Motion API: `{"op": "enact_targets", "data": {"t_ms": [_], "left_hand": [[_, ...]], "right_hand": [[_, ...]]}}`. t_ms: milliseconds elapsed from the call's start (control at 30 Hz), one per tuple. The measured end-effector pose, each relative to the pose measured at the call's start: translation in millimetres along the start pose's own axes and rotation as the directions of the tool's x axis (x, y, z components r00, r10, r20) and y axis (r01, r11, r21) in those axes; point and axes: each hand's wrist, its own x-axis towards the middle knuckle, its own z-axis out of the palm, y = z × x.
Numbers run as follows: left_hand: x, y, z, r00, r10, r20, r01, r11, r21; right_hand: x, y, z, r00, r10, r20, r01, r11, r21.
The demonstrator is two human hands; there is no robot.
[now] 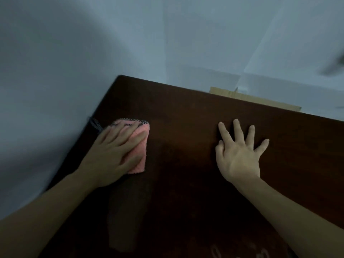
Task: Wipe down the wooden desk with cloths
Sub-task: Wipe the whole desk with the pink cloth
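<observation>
A dark brown wooden desk (195,127) with a smooth, dimly lit top fills the lower right of the head view, its far left corner pointing up toward the middle of the frame; the room is dim and bluish, and pale grey-white walls (93,43) rise behind and to the left of the desk, meeting in a faint vertical corner line above it; a flat tan strip, perhaps cardboard (256,98), shows just past the desk's far edge, between desk and wall; a blurred dark shape (333,67) sits at the right border, too smeared to name.

A folded pink cloth with a dark dotted trim (138,146) lies on the desktop near the left edge, not far from the far corner; the left hand (115,151) lies flat on top of it, fingers extended and close together, pressing it against the wood rather than curling round it; a dark tab of the trim sticks out past the desk's left edge beside the fingers; the hand is slightly blurred.

The right hand (240,153) rests palm down on bare wood, well apart from the cloth, its fingers straight and spread wide, holding nothing; both bare forearms reach in from the lower corners; a duller vertical streak (126,211) marks the wood below the cloth.
</observation>
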Motion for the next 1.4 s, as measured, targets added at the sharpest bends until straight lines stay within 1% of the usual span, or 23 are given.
{"op": "enact_targets", "data": {"t_ms": [100, 133, 200, 300, 400, 467, 600, 667, 733, 800, 900, 1033, 1133, 1233, 1300, 1333, 1400], "left_hand": [[16.0, -13.6, -4.1, 1.0, 0.005, -0.005, -0.005, 1.0, 0.019], [28.3, -18.8, -5.9, 1.0, -0.013, -0.012, 0.013, 1.0, 0.027], [55.5, -29.0, -9.1, 0.993, -0.112, -0.042, 0.112, 0.994, 0.0], [85.2, -31.7, -8.3, 0.956, -0.28, -0.083, 0.279, 0.96, -0.035], [76.7, -17.7, -3.3, 0.931, -0.359, -0.068, 0.356, 0.933, -0.045], [46.7, 0.0, -2.6, 0.94, -0.335, -0.068, 0.333, 0.942, -0.034], [-45.4, 38.1, -3.9, 0.977, -0.211, -0.04, 0.213, 0.976, 0.037], [-88.3, 49.9, -0.3, 0.984, -0.178, -0.032, 0.178, 0.984, 0.028], [-109.3, 47.9, 0.2, 0.987, -0.162, -0.005, 0.162, 0.987, 0.015], [-105.5, 36.4, -0.9, 0.989, -0.15, 0.014, 0.15, 0.989, 0.013], [-75.4, 12.8, -1.3, 0.989, -0.144, 0.035, 0.143, 0.989, 0.034], [-25.0, -16.0, -0.9, 0.981, -0.195, -0.024, 0.196, 0.98, 0.04], [10.7, -20.2, -2.2, 0.969, -0.244, -0.04, 0.244, 0.97, 0.009], [21.4, -14.0, -3.8, 0.961, -0.275, -0.028, 0.275, 0.961, -0.004], [9.3, -1.6, -4.0, 0.976, -0.216, -0.041, 0.217, 0.975, 0.044], [-1.4, 8.0, -4.6, 0.988, -0.155, -0.026, 0.157, 0.984, 0.078], [-30.4, 29.2, -4.1, 1.0, -0.006, -0.002, 0.006, 0.996, 0.086]], "right_hand": [[0.2, 0.6, 1.4, 1.0, -0.002, -0.011, 0.001, 1.0, -0.009], [0.3, 1.1, 1.6, 1.0, -0.001, -0.013, 0.001, 1.0, -0.012], [1.4, 1.3, 1.4, 1.0, 0.002, -0.013, -0.002, 1.0, -0.005], [1.5, 0.7, 1.1, 1.0, 0.0, -0.018, 0.0, 1.0, 0.005], [1.6, 0.4, 2.3, 1.0, -0.015, -0.027, 0.015, 1.0, 0.006], [0.8, 0.1, 2.4, 0.999, -0.02, -0.033, 0.02, 1.0, 0.007], [-0.7, 0.1, -0.1, 0.999, -0.025, -0.034, 0.025, 1.0, 0.013], [-1.3, 1.5, -1.5, 1.0, -0.022, -0.023, 0.022, 1.0, 0.005], [-2.6, 3.0, -2.8, 1.0, -0.02, -0.015, 0.02, 1.0, -0.001], [-2.6, 4.6, -3.1, 1.0, -0.021, -0.017, 0.021, 1.0, -0.004], [-1.3, 5.8, -1.9, 0.999, -0.029, -0.02, 0.029, 1.0, -0.008], [1.4, 4.4, 1.8, 0.998, -0.031, -0.048, 0.03, 1.0, -0.009], [1.0, 4.0, 2.5, 0.998, -0.025, -0.061, 0.025, 1.0, 0.0], [0.1, 2.5, 1.5, 0.998, -0.017, -0.059, 0.018, 1.0, 0.008], [0.3, 0.9, 0.7, 0.998, -0.011, -0.06, 0.012, 1.0, 0.017], [0.5, 0.5, 0.3, 0.998, -0.006, -0.061, 0.007, 1.0, 0.021], [0.6, 0.5, -0.6, 0.999, 0.007, -0.05, -0.006, 1.0, 0.03]]}}
